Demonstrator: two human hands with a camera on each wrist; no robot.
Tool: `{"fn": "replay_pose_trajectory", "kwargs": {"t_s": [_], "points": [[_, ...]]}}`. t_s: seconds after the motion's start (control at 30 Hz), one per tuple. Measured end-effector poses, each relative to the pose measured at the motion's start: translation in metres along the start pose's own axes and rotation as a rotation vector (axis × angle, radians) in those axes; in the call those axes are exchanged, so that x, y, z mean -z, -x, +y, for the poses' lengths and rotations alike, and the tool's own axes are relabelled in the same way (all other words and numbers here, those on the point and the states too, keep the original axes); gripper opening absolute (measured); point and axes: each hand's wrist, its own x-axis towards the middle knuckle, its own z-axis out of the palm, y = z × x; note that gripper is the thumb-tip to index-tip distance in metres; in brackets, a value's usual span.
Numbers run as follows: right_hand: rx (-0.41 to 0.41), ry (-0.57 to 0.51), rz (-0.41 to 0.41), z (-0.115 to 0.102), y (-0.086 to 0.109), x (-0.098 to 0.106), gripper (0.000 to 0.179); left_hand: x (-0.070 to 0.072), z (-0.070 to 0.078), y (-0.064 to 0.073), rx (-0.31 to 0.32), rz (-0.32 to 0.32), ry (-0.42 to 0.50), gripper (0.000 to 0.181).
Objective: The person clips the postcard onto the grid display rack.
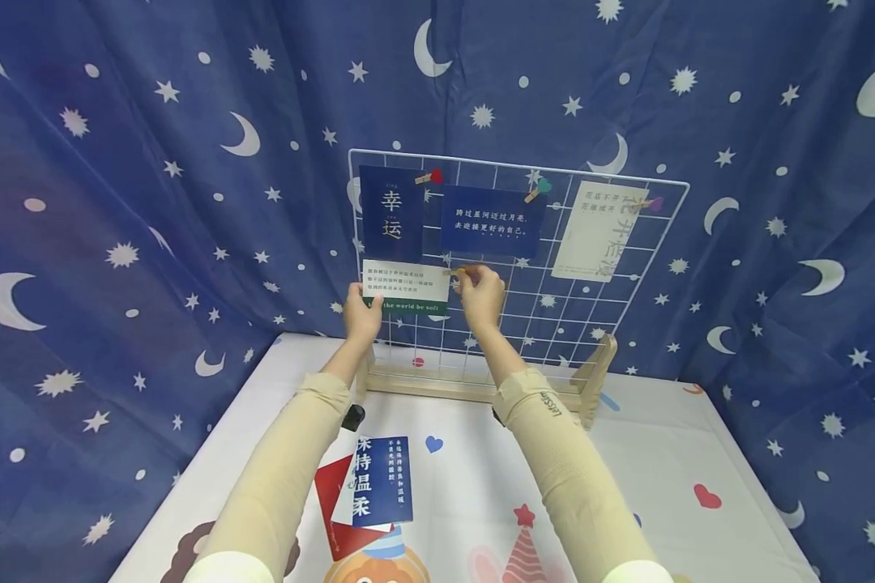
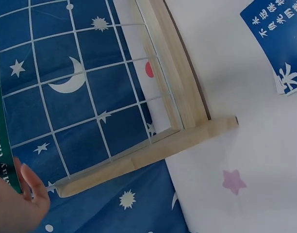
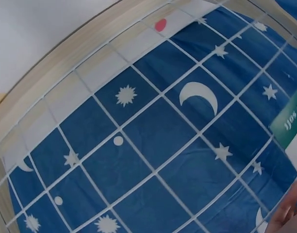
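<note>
A white card with a green lower band (image 1: 406, 283) lies against the white wire grid (image 1: 514, 312), below a navy card with gold characters (image 1: 392, 212). My left hand (image 1: 363, 316) pinches its lower left part, thumb in front; the left wrist view shows the green band (image 2: 4, 145) by those fingers. At the card's upper right edge, my right hand (image 1: 483, 295) pinches a small wooden clothespin (image 1: 452, 272) between thumb and finger. In the right wrist view only some fingertips (image 3: 289, 206) show, next to the card, and the clothespin is out of sight.
A blue card (image 1: 477, 220) and a cream card (image 1: 594, 231) hang on the grid from heart-topped clothespins. The grid stands in a wooden base (image 1: 467, 387). On the white tablecloth (image 1: 474, 486) lie a blue card (image 1: 386, 482) and a red card (image 1: 335, 518), overlapping. A starry curtain (image 1: 189, 202) hangs behind.
</note>
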Motion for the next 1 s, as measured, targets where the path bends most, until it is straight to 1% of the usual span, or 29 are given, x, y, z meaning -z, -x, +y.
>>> {"fn": "replay_pose_trajectory", "kwargs": {"t_s": [0.07, 0.13, 0.2, 0.3, 0.37, 0.47, 0.57, 0.8, 0.87, 1.0], "points": [[0.017, 0.033, 0.011, 0.001, 0.002, 0.001, 0.02, 0.0, 0.001, 0.002, -0.017, 0.012, -0.075, 0.038], [0.038, 0.06, 0.022, 0.001, 0.003, 0.002, 0.02, 0.0, 0.002, 0.003, -0.025, 0.027, -0.123, 0.04], [0.062, 0.094, 0.031, 0.0, 0.004, 0.005, 0.02, 0.0, 0.003, 0.004, -0.029, 0.047, -0.146, 0.041], [0.098, 0.149, 0.035, -0.001, 0.005, 0.007, 0.019, 0.0, 0.002, 0.006, -0.013, 0.078, -0.155, 0.043], [0.112, 0.176, 0.032, -0.002, 0.006, 0.009, 0.018, 0.001, 0.002, 0.008, 0.006, 0.096, -0.155, 0.042], [0.118, 0.173, 0.031, -0.002, 0.008, 0.01, 0.018, 0.003, 0.002, 0.011, 0.019, 0.116, -0.139, 0.041], [0.118, 0.15, 0.041, -0.001, 0.012, 0.012, 0.018, 0.004, 0.001, 0.013, 0.003, 0.119, -0.122, 0.042], [0.151, 0.141, 0.051, 0.005, 0.023, 0.017, 0.019, 0.01, -0.002, 0.02, -0.055, 0.085, -0.112, 0.042], [0.162, 0.141, 0.051, 0.006, 0.023, 0.018, 0.02, 0.012, -0.001, 0.021, -0.072, 0.089, -0.106, 0.041], [0.19, 0.142, 0.038, 0.009, 0.023, 0.021, 0.02, 0.016, 0.0, 0.024, -0.08, 0.095, -0.092, 0.04]]}}
